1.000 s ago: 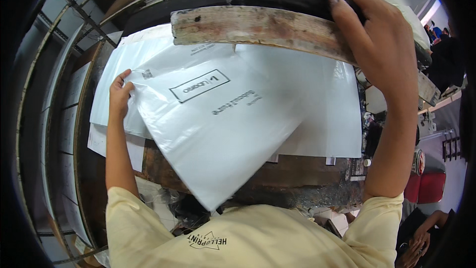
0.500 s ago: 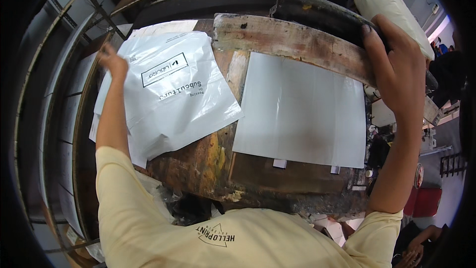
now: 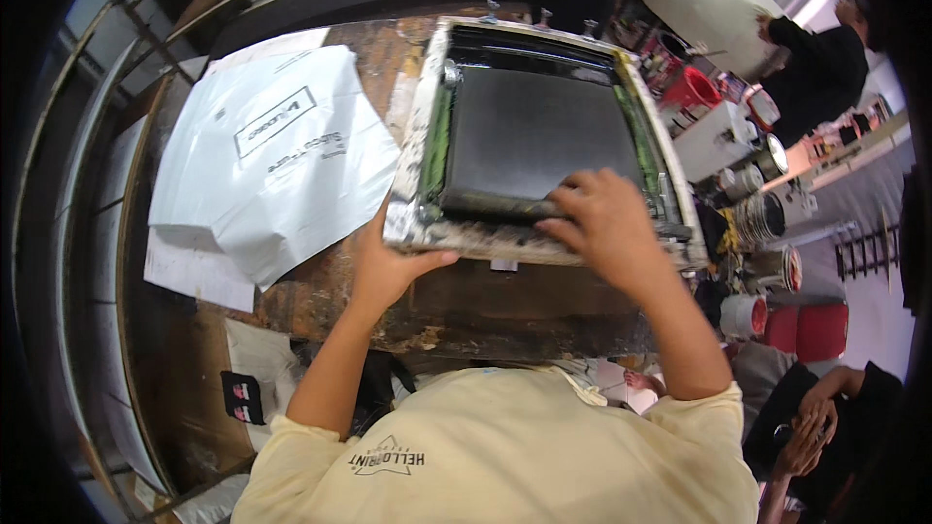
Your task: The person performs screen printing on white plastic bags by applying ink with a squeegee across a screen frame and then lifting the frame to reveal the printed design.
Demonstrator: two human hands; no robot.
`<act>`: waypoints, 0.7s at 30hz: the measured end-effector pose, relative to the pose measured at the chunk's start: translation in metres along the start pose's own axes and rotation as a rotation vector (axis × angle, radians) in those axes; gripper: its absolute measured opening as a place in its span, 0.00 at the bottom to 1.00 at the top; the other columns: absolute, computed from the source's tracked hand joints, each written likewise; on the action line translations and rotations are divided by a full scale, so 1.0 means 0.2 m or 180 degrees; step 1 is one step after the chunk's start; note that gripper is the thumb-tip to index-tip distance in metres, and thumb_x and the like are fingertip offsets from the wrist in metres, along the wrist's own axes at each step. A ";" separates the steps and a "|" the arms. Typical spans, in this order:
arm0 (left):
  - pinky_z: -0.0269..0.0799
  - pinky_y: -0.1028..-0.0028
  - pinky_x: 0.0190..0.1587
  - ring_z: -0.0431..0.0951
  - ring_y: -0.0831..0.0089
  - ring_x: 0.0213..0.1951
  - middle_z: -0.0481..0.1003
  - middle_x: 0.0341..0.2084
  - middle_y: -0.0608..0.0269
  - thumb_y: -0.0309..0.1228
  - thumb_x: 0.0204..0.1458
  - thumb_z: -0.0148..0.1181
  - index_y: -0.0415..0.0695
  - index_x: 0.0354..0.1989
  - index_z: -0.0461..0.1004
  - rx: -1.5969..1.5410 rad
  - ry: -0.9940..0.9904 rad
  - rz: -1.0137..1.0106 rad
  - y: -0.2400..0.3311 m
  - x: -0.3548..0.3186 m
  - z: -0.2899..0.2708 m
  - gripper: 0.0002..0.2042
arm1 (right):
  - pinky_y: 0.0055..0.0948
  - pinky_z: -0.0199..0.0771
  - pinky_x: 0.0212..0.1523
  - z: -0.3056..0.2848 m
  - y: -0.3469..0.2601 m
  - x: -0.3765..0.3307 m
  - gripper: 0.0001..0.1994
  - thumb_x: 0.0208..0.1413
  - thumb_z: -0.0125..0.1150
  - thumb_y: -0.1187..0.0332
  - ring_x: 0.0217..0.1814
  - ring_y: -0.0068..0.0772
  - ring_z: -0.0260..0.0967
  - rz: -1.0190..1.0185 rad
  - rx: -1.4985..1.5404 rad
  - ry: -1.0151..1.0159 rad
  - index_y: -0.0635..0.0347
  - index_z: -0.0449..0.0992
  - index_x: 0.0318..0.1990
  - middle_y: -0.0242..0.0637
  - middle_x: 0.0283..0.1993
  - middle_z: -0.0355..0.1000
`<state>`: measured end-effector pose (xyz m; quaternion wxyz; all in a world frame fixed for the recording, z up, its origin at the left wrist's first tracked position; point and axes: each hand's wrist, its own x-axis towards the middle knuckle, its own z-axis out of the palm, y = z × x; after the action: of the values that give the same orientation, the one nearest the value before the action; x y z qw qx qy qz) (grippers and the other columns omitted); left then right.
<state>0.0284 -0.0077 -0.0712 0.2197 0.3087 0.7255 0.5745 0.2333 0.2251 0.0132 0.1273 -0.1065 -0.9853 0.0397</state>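
Note:
A screen printing frame [image 3: 416, 126] with worn pale wooden rails lies down on the worktable. Its dark mesh [image 3: 544, 136] is edged with green and black ink. My left hand [image 3: 385, 267] grips the frame's near left corner, thumb along the near rail and other fingers partly hidden. A dark squeegee [image 3: 490, 205] lies across the near end of the mesh, and my right hand [image 3: 607, 228] is closed around its right part. Left of the frame, a white printed plastic bag [image 3: 282, 165] rests on other white sheets. Whatever lies beneath the screen is hidden.
The stained wooden table [image 3: 427, 306] has metal racking [image 3: 63, 184] on its left. Several ink pots and a red bucket [image 3: 691, 87] crowd the right side. One person [image 3: 820, 63] stands far right, near a big pale sack [image 3: 699, 5]; another person [image 3: 811, 417] sits lower right.
The raised frame has come down over the white plastic sheet. My left hand has left the bag pile for the frame's corner. My right hand has moved from the frame to the squeegee.

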 end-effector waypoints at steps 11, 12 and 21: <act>0.65 0.55 0.60 0.68 0.54 0.51 0.70 0.43 0.58 0.51 0.24 0.92 0.40 0.66 0.77 0.1980 0.0261 0.0655 -0.46 -0.08 0.06 0.54 | 0.42 0.81 0.48 0.55 -0.02 -0.23 0.28 0.48 0.81 0.59 0.50 0.45 0.76 0.0178 0.0249 -0.0014 0.56 0.83 0.58 0.36 0.51 0.79; 0.65 0.55 0.59 0.68 0.54 0.50 0.70 0.42 0.59 0.51 0.24 0.92 0.40 0.67 0.77 0.2006 0.0279 0.0590 -0.45 -0.08 0.06 0.55 | 0.42 0.81 0.46 0.58 0.02 -0.18 0.28 0.48 0.81 0.59 0.49 0.45 0.75 0.0232 0.0269 0.0026 0.55 0.82 0.58 0.36 0.50 0.78; 0.69 0.54 0.62 0.72 0.51 0.56 0.74 0.49 0.52 0.49 0.18 0.93 0.39 0.59 0.80 0.2025 0.0138 0.0041 -0.41 -0.09 0.05 0.52 | 0.46 0.82 0.44 0.83 0.74 0.65 0.19 0.58 0.74 0.50 0.48 0.46 0.77 0.0086 -0.0129 0.0502 0.52 0.83 0.48 0.37 0.43 0.77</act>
<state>0.0317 -0.0245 -0.1536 0.0930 0.3541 0.8714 0.3267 0.0975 0.3898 -0.1318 0.2018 -0.1252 -0.9713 0.0129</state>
